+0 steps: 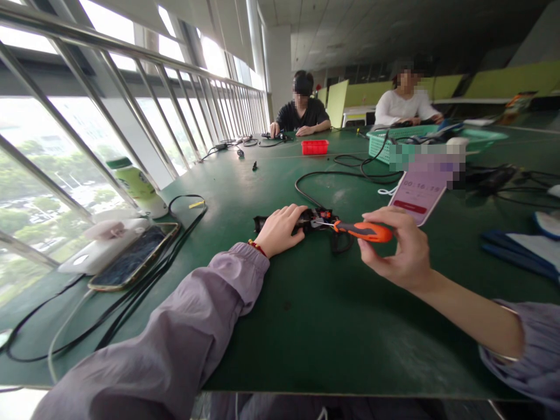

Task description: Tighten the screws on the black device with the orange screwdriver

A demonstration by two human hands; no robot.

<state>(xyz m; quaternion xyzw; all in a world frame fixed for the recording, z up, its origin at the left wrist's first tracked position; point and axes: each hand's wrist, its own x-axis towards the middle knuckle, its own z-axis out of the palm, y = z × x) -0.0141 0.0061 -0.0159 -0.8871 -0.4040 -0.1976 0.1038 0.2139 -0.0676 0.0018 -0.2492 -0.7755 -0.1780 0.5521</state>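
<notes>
The table [306,326] is showing dark green, the screwdriver [370,231] is mixing orange with dark grey, the tray [315,147] is glowing red, and the sleeves [175,332] are looking greyish mauve.

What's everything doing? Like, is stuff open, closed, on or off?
Bottle: standing, cap on
Phone by the railing: flat, screen dark
Other phone: screen lit
Screwdriver: in right hand
Black gadget: red bits showing
Green basket: open-topped, holding things
</notes>
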